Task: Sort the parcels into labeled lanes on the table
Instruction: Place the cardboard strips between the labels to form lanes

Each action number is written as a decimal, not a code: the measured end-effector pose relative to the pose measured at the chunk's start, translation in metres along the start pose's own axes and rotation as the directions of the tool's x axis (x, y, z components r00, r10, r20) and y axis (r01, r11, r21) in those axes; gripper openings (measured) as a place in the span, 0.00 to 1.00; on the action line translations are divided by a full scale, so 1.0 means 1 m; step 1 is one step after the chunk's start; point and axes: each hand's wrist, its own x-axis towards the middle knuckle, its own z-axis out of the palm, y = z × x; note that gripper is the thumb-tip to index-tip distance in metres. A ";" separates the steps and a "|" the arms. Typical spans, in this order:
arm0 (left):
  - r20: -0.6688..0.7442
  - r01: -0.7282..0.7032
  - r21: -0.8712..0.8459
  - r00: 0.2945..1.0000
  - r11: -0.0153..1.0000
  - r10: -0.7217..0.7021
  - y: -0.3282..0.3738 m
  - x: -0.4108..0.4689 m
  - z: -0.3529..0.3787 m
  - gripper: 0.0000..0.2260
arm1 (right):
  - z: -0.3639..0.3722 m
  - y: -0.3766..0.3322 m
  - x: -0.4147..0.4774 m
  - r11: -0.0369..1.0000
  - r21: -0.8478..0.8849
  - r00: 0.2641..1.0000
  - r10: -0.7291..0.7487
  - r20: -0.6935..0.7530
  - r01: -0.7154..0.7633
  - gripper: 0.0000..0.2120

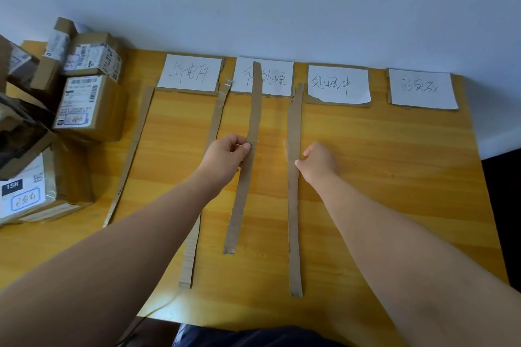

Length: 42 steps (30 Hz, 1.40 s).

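Several cardboard parcels [84, 105] with white shipping labels are piled at the table's left edge. Four handwritten white lane labels [191, 72] lie along the far edge of the wooden table [380, 177]. Long cardboard strips lie lengthwise as lane dividers. My left hand [225, 156] pinches one loose strip [248, 155], which slants over the second label. My right hand [317, 162] rests with curled fingers against the straight strip [293, 191] beside it; whether it grips that strip is unclear.
Two more divider strips [132, 149] lie to the left, one partly under my left forearm. A dark bag [19, 132] sits among the parcels. The lanes under the third label [338, 83] and fourth label [421, 89] hold no parcels. A wall stands behind the table.
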 end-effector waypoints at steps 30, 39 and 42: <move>0.191 -0.250 0.144 0.956 0.957 0.221 0.081 -0.044 0.153 0.04 | -0.127 0.127 -0.043 0.809 0.583 0.987 0.022 -0.157 0.075 0.06; 0.149 -0.172 0.203 0.978 0.964 0.143 0.072 -0.023 0.149 0.04 | -0.124 0.166 -0.013 0.906 0.421 0.993 0.084 -0.087 -0.039 0.09; 0.151 -0.152 0.208 0.981 0.966 0.122 0.071 -0.016 0.151 0.04 | -0.121 0.159 -0.005 0.896 0.443 0.994 0.074 -0.078 -0.031 0.09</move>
